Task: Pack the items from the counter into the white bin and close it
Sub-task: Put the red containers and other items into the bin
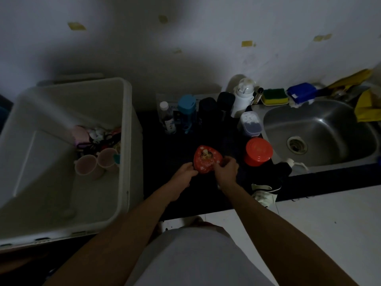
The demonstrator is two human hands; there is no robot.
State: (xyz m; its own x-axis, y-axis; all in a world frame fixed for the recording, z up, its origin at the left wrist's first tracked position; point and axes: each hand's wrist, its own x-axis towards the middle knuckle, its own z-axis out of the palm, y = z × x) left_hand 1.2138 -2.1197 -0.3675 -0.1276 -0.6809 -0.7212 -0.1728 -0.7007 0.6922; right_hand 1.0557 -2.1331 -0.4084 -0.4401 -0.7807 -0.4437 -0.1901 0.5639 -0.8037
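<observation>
Red heart tin (207, 161), at the dark surface (162, 188), pinched btwn both hands: left hand (185, 172) on its left edge, right hand (225, 169) on its right. White bin (127, 129) sits open to the left, nearer the left hand.

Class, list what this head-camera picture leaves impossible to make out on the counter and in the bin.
- Head view, red tin: near edge covered by the left hand and right hand gripping it.
- Head view, two dark bottles: labels lost in dim light.
- Head view, heap in the white bin: too small and dim to name.
</observation>
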